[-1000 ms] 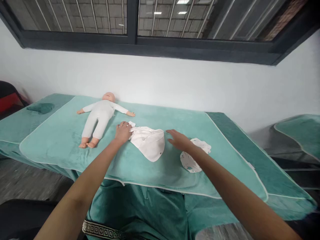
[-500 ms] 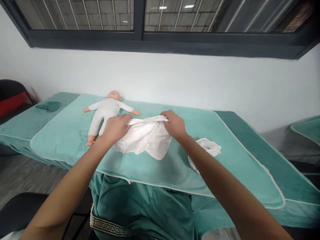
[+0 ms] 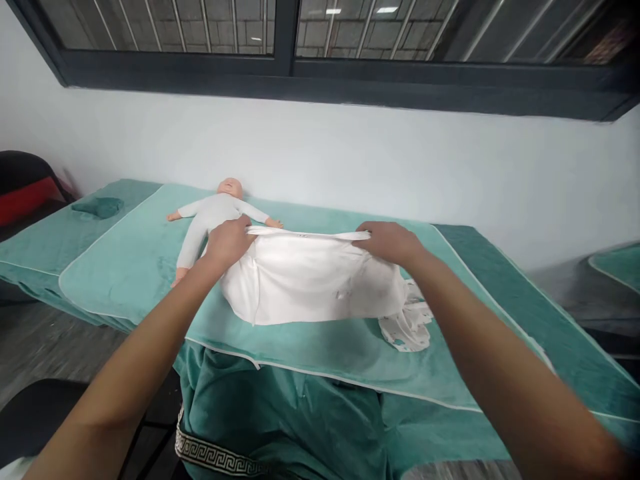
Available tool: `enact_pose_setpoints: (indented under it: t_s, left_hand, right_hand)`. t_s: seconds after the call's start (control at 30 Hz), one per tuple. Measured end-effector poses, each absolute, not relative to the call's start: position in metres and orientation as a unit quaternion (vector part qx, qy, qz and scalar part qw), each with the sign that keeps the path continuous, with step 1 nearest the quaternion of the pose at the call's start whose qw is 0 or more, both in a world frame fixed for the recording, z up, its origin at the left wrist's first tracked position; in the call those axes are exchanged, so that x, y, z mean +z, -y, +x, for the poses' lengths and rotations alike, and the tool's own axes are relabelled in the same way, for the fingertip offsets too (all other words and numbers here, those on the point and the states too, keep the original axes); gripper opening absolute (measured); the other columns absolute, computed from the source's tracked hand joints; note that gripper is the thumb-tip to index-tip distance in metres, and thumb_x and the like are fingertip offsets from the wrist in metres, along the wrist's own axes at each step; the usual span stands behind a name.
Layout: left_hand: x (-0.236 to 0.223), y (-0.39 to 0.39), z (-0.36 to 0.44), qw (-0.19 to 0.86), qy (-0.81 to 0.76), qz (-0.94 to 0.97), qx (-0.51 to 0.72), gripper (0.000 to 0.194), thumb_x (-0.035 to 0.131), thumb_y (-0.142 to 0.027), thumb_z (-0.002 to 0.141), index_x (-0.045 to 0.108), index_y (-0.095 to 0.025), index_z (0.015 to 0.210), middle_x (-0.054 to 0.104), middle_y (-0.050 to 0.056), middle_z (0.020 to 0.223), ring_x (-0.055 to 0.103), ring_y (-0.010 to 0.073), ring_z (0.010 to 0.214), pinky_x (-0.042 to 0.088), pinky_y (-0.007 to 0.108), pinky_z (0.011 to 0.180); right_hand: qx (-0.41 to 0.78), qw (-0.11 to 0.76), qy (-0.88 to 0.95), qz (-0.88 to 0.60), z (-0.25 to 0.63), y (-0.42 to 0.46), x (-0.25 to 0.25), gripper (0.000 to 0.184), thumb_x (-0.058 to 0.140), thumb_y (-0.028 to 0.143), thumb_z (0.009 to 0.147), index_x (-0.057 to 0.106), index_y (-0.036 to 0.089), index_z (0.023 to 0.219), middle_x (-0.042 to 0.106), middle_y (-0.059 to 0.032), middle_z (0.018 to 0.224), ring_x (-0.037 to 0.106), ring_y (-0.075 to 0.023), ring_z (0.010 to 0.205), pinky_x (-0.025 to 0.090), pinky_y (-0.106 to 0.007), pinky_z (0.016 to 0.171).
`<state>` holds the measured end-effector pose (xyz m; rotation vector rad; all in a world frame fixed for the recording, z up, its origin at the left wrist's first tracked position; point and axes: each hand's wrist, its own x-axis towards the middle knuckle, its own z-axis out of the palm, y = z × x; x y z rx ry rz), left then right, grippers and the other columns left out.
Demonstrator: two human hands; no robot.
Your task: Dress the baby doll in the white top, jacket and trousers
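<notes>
A white baby garment [image 3: 305, 280] is stretched sideways between my hands, its upper edge pulled nearly straight and its lower part hanging just over the mat. My left hand [image 3: 229, 241] is closed on the left end of that edge, in front of the baby doll's legs. On the right end, my right hand [image 3: 390, 241] grips the same edge with its fingers pinched. The baby doll [image 3: 215, 210] lies on its back with arms spread, dressed in a white suit. Behind my right forearm, a crumpled white patterned cloth [image 3: 413, 327] is partly covered by the garment.
A light green mat [image 3: 130, 267] with pale piping covers the bed. A small dark green cloth item [image 3: 97, 207] lies at the left. Black chairs [image 3: 45, 407] stand at the left, one with a red part [image 3: 27, 200]. A white wall and barred window rise behind.
My right hand has moved right, away from my left, spreading the garment from a bunched shape to a wide, taut one. It now overlaps the crumpled cloth.
</notes>
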<state>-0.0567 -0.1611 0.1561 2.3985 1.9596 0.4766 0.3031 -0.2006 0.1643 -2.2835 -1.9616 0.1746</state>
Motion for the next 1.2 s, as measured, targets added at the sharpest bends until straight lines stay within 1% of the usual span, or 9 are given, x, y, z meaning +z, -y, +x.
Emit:
enact_pose_setpoints:
  t_s: [0.13, 0.2, 0.27, 0.37, 0.47, 0.63, 0.8, 1.03, 1.2]
  left_hand:
    - [0.113, 0.144, -0.019, -0.046, -0.643, 0.749, 0.151, 0.037, 0.056, -0.034, 0.094, 0.058, -0.017, 0.126, 0.064, 0.016, 0.128, 0.061, 0.0328, 0.117, 0.05, 0.042, 0.093]
    - [0.083, 0.15, -0.001, -0.065, -0.601, 0.782, 0.152, 0.036, 0.054, -0.03, 0.095, 0.057, -0.015, 0.128, 0.055, 0.018, 0.14, 0.051, 0.0347, 0.13, 0.045, 0.046, 0.103]
    - [0.052, 0.16, 0.013, -0.014, -0.537, 0.834, 0.127, 0.032, 0.044, -0.018, 0.098, 0.059, -0.016, 0.126, 0.055, 0.015, 0.141, 0.049, 0.0291, 0.133, 0.043, 0.043, 0.108]
    - [0.015, 0.164, 0.022, 0.049, -0.547, 0.83, 0.1, 0.031, 0.04, -0.019, 0.099, 0.061, -0.016, 0.122, 0.057, 0.015, 0.14, 0.05, 0.0274, 0.133, 0.045, 0.043, 0.109]
    - [0.001, 0.149, 0.02, 0.051, -0.59, 0.798, 0.111, 0.037, 0.039, -0.027, 0.101, 0.055, -0.014, 0.132, 0.05, 0.019, 0.147, 0.046, 0.0316, 0.138, 0.046, 0.049, 0.108]
    - [0.002, 0.113, 0.022, 0.048, -0.607, 0.781, 0.141, 0.049, 0.028, -0.022, 0.103, 0.042, -0.016, 0.149, 0.041, 0.018, 0.157, 0.035, 0.0319, 0.147, 0.042, 0.052, 0.113]
    - [-0.013, 0.098, 0.037, 0.052, -0.611, 0.774, 0.159, 0.051, 0.028, -0.029, 0.104, 0.045, -0.015, 0.149, 0.045, 0.02, 0.155, 0.037, 0.0339, 0.146, 0.04, 0.056, 0.114]
    - [-0.031, 0.093, 0.037, 0.082, -0.62, 0.763, 0.166, 0.059, 0.03, -0.041, 0.104, 0.039, -0.013, 0.155, 0.045, 0.019, 0.157, 0.04, 0.0356, 0.145, 0.036, 0.054, 0.118]
    - [-0.022, 0.106, 0.03, 0.059, -0.591, 0.774, 0.22, 0.052, 0.031, -0.037, 0.105, 0.051, -0.01, 0.145, 0.055, 0.019, 0.148, 0.048, 0.0314, 0.139, 0.039, 0.051, 0.117]
  right_hand:
    - [-0.077, 0.053, 0.659, -0.746, 0.253, 0.194, 0.106, 0.041, 0.056, 0.025, 0.094, 0.061, 0.011, 0.132, 0.061, -0.0242, 0.133, 0.056, -0.0345, 0.12, 0.044, -0.046, 0.097]
    - [-0.112, 0.084, 0.73, -0.669, 0.224, 0.198, 0.066, 0.044, 0.043, 0.012, 0.096, 0.056, 0.012, 0.138, 0.05, -0.0219, 0.149, 0.046, -0.0329, 0.135, 0.036, -0.047, 0.11]
    - [-0.048, 0.098, 0.771, -0.628, 0.2, 0.202, 0.031, 0.044, 0.035, 0.013, 0.1, 0.055, 0.014, 0.138, 0.051, -0.0167, 0.15, 0.047, -0.0271, 0.135, 0.036, -0.041, 0.113]
    - [0.045, 0.113, 0.706, -0.698, 0.184, 0.196, 0.001, 0.046, 0.033, 0.027, 0.104, 0.049, 0.014, 0.145, 0.051, -0.0166, 0.15, 0.049, -0.0268, 0.134, 0.041, -0.043, 0.11]
    - [0.07, 0.12, 0.643, -0.753, 0.187, 0.18, -0.006, 0.053, 0.03, 0.037, 0.105, 0.039, 0.015, 0.152, 0.047, -0.0186, 0.154, 0.052, -0.029, 0.132, 0.046, -0.047, 0.105]
    - [0.033, 0.141, 0.661, -0.736, 0.207, 0.155, -0.003, 0.057, 0.033, 0.027, 0.101, 0.034, 0.011, 0.157, 0.039, -0.0199, 0.161, 0.051, -0.0299, 0.136, 0.048, -0.04, 0.104]
    - [0.036, 0.156, 0.667, -0.727, 0.221, 0.139, -0.009, 0.058, 0.033, 0.029, 0.102, 0.037, 0.007, 0.155, 0.041, -0.0202, 0.159, 0.047, -0.0314, 0.14, 0.041, -0.043, 0.113]
    - [0.051, 0.14, 0.679, -0.719, 0.224, 0.134, -0.015, 0.056, 0.029, 0.034, 0.105, 0.04, 0.009, 0.154, 0.047, -0.0184, 0.156, 0.052, -0.0307, 0.136, 0.042, -0.041, 0.113]
    - [-0.002, 0.129, 0.738, -0.662, 0.213, 0.147, -0.009, 0.049, 0.031, 0.019, 0.103, 0.05, 0.007, 0.146, 0.049, -0.0198, 0.155, 0.044, -0.0289, 0.144, 0.032, -0.044, 0.12]
